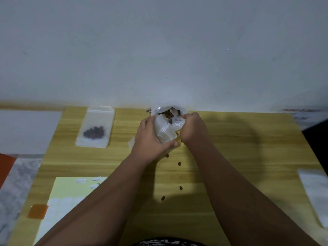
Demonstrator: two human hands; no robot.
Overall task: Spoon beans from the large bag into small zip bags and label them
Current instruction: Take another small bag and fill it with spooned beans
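Observation:
The large clear bag (166, 110) with brown beans stands at the far middle of the wooden table (230, 148), against the wall. My left hand (150, 137) grips a small zip bag (165, 132) held against the large bag. My right hand (193, 128) pinches plastic at the bags' right side; whether it holds a spoon is hidden. A filled small zip bag (95, 128) with dark beans lies flat at the far left. Several loose beans (179, 163) are scattered on the table between my forearms.
A pale yellow label sheet (71, 192) with white stickers lies at the near left, an orange tab (37, 211) on its edge. Empty clear bags (314, 194) lie at the table's right edge. The white wall rises directly behind the table.

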